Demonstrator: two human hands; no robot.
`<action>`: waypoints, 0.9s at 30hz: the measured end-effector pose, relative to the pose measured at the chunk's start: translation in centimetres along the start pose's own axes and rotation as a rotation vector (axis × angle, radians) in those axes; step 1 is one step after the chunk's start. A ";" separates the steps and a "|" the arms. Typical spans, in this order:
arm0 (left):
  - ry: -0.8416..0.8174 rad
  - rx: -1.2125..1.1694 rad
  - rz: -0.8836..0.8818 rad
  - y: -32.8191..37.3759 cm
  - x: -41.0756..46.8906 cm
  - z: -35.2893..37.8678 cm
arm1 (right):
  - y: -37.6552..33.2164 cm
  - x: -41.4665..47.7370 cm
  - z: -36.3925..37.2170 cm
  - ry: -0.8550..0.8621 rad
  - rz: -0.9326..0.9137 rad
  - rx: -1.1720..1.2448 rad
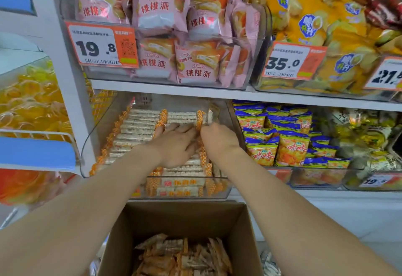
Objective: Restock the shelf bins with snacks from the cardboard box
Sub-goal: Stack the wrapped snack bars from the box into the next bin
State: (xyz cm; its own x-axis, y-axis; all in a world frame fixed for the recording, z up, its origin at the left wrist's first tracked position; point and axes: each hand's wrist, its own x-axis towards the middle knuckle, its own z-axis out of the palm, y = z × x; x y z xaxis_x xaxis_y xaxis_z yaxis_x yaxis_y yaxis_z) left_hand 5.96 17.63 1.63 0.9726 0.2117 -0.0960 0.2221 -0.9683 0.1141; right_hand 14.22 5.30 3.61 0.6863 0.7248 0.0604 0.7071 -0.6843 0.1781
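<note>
A shelf carried rows of clear bins. On the upper level stood pink pie packs (163,12), with yellow chip bags (313,27) in the bin to their right. Below, blue-and-yellow snack packs (289,145) filled the bin to the right of the middle clear bin (91,145), and yellow jelly cups (28,103) lay well off to the left. The clear bin held snack bars (139,127) in white wrappers with orange-checked ends, laid in neat rows. An open cardboard box (182,219) stood just in front of and below it, with more of the same bars heaped loose inside.

Both bare forearms reached over the box into the bin. The left hand (176,145) lay palm down, fingers straight and released, pressing on the bars. The right hand (218,138) sat just beside it, fingers bent forward behind its own back. A bar stood on edge at its fingertips, but whether it was grasped I could not tell.

The pie packs read "桃桃派". The price tag (101,45) on their bin read "19.8", and the second tag (291,62) on the chip bin read "35.0".
</note>
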 end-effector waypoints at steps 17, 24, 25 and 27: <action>-0.032 -0.055 0.004 -0.6 -2.3 -0.2 | 2.0 -1.1 -1.1 0.057 -0.116 -0.184; 0.193 -0.091 0.147 0.6 -8.4 -2.8 | 1.9 -10.7 -2.7 0.266 -0.252 0.373; 0.231 -0.115 0.155 1.1 -9.8 -3.1 | 1.6 -12.5 -3.0 0.245 -0.268 0.441; 0.255 -0.183 0.164 2.5 -12.6 -3.2 | 1.0 -15.8 -3.1 0.157 -0.322 0.519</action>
State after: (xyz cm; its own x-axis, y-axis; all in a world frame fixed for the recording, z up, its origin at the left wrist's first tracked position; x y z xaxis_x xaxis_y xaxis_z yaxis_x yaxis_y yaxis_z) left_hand -5.55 13.01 6.31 0.9770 0.1040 0.1862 0.0475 -0.9573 0.2852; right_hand 3.53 -6.58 5.88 0.4195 0.8771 0.2339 0.8919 -0.3502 -0.2863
